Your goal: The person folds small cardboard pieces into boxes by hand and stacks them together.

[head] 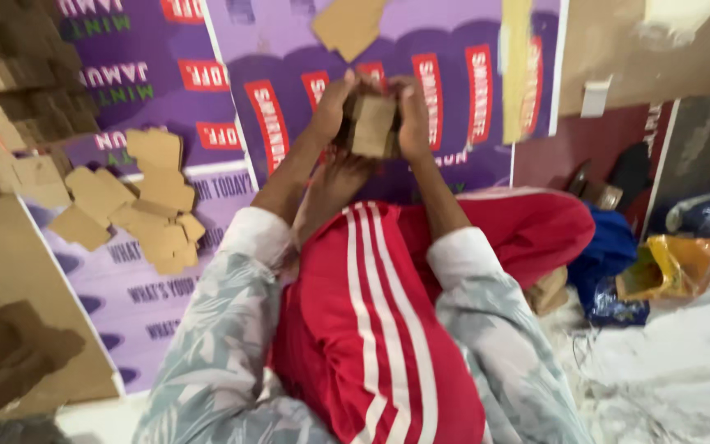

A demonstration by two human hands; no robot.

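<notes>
The person sat on the floor with one knee drawn up in red track trousers (371, 329) striped white, and both arms stretched out over it toward the far side. Between the hands was a small folded piece of brown cardboard (373, 125), held up in the air above a bare foot (332, 187) and well clear of the floor. The left hand (332, 105) gripped its left edge, fingers curled round it, and the right hand (412, 117) clasped the right edge the same way, so the two hands were pressed in on the piece from either side. The picture was blurred there, and I could not tell just how the fingertips lay.

Under it all lay big purple printed sheets (289, 49) with red and white lettering, covering the floor. On the left, near the person's left arm, a loose heap of flat cardboard cut-outs (145, 201) lay scattered on the purple. Further left stood stacks of brown cardboard (10, 74). One more flat cut-out (347, 25) lay at the far edge. Off to the right were a blue bag (614, 255) and a crumpled orange-yellow bag (684, 267), just beside each other, with a white cloth (675, 362) nearer.
</notes>
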